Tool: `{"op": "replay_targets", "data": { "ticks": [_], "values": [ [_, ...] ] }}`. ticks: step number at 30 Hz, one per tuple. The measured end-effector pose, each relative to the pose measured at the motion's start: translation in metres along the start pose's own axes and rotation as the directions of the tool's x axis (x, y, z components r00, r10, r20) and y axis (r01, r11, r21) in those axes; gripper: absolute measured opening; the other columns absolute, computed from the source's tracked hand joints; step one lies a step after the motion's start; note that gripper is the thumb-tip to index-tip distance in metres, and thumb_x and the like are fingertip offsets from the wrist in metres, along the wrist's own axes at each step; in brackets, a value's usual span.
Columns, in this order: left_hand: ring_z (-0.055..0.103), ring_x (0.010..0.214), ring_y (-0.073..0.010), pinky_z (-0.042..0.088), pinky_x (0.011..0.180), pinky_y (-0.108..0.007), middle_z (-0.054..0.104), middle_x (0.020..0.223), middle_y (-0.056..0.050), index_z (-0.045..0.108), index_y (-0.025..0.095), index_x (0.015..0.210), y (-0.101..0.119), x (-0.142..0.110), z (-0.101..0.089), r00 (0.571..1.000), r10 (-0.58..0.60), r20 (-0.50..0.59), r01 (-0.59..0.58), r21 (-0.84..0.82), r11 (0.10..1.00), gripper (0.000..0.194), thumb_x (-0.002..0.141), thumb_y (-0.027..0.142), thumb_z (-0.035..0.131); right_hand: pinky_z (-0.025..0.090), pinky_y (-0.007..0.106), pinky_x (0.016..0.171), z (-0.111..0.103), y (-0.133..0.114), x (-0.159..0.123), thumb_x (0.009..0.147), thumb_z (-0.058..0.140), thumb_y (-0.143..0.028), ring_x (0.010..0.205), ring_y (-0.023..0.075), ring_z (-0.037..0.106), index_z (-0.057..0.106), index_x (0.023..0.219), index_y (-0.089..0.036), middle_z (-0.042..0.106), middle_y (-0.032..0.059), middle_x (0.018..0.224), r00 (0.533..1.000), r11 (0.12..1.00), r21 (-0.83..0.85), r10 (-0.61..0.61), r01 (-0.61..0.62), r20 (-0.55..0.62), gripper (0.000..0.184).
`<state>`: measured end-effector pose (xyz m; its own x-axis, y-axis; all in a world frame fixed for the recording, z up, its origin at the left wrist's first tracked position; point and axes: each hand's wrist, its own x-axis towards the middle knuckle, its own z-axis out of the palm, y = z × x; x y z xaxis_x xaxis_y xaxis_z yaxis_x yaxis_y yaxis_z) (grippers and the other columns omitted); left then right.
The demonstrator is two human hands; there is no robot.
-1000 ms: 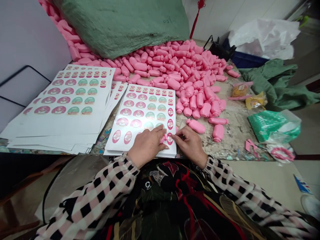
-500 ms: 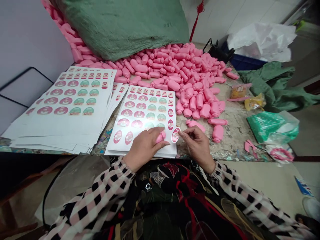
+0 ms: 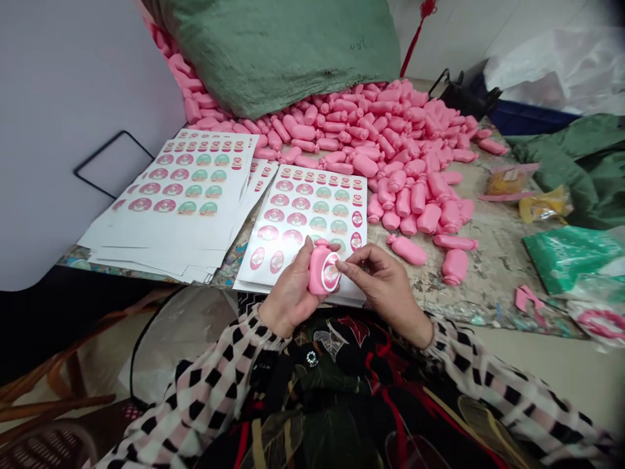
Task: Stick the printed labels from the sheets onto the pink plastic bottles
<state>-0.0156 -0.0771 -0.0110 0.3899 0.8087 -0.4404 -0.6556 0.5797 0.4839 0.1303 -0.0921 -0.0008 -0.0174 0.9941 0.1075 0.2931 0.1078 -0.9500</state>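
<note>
My left hand [image 3: 293, 290] is closed round a small pink plastic bottle [image 3: 318, 270], held just above the front of a sticker sheet. Between the thumb and finger of my right hand [image 3: 383, 280] is an oval pink-and-white sticker [image 3: 331, 272]. The sticker lies against or right in front of the bottle's right side; whether it is stuck down I cannot tell. Beneath the hands lies a stack of sticker sheets [image 3: 312, 195] printed with pink and green labels. The oval place at its lower right is hidden by my hands.
A large heap of pink bottles [image 3: 361, 130] covers the back of the table, with a green sack [image 3: 293, 52] over it. More sticker sheets [image 3: 170, 228] lie at the left. Wrapped snacks [image 3: 544, 205], a green packet [image 3: 561, 257] and pink-handled scissors [image 3: 527, 298] lie to the right.
My right hand has peeled the oval sticker off the sheet and brought it to the bottle. My left hand has lifted and turned the bottle upright. The view has swung left.
</note>
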Motion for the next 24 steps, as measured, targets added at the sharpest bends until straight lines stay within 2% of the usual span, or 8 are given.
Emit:
{"op": "replay_targets", "data": {
  "ticks": [3,11,17,21,24],
  "values": [
    [0.056,0.067,-0.0097,0.049,0.052,-0.022,0.059,0.099,-0.002,0.057,0.022,0.095,-0.0027,-0.001,0.0002,0.999,0.03,0.022,-0.031,0.047,0.998,0.036,0.082,0.055,0.052,0.041,0.026,0.062,0.0033,0.0019,0.0001,0.078,0.065,-0.036,0.069,0.0129,0.051,0.059,0.074,-0.02,0.058,-0.0005,0.072,1.0,1.0,0.01,0.012,-0.012,0.017,0.018],
    [0.054,0.065,-0.009,0.049,0.052,-0.022,0.059,0.096,-0.004,0.059,0.018,0.096,-0.0037,-0.0023,0.0043,0.997,0.051,0.051,-0.056,0.098,0.994,0.038,0.084,0.053,0.05,0.042,0.025,0.057,0.0044,-0.0023,0.0007,0.077,0.067,-0.032,0.059,0.0103,0.053,0.058,0.072,-0.02,0.057,-0.0033,0.068,0.998,0.992,0.118,0.031,-0.037,0.053,0.016],
    [0.055,0.063,-0.0089,0.049,0.051,-0.022,0.06,0.092,-0.004,0.059,0.017,0.097,-0.0055,-0.0003,0.0035,0.996,0.056,0.066,-0.063,0.11,0.992,0.039,0.085,0.053,0.049,0.044,0.027,0.062,0.0041,0.0004,0.0014,0.078,0.066,-0.034,0.066,0.0129,0.056,0.058,0.072,-0.02,0.06,-0.0017,0.069,0.999,1.0,0.029,0.001,-0.002,0.034,0.017],
    [0.056,0.06,-0.0092,0.05,0.052,-0.023,0.061,0.089,-0.005,0.057,0.018,0.102,-0.0039,-0.0034,0.004,0.996,0.03,0.081,-0.042,0.154,0.987,0.044,0.085,0.056,0.045,0.043,0.026,0.06,0.0039,0.0029,0.0011,0.079,0.065,-0.036,0.061,0.0128,0.055,0.057,0.074,-0.02,0.06,-0.0022,0.066,0.998,0.998,0.065,0.017,-0.021,0.064,0.018],
    [0.059,0.061,-0.0111,0.052,0.055,-0.027,0.06,0.089,-0.004,0.052,0.022,0.112,0.0006,-0.0098,0.0028,0.992,-0.045,0.115,0.009,0.295,0.955,0.042,0.084,0.052,0.05,0.043,0.026,0.059,0.0019,0.0061,0.0005,0.08,0.063,-0.038,0.06,0.0129,0.055,0.056,0.074,-0.021,0.059,-0.002,0.065,0.997,0.999,0.027,0.02,-0.022,0.072,0.02]
  ]
}}
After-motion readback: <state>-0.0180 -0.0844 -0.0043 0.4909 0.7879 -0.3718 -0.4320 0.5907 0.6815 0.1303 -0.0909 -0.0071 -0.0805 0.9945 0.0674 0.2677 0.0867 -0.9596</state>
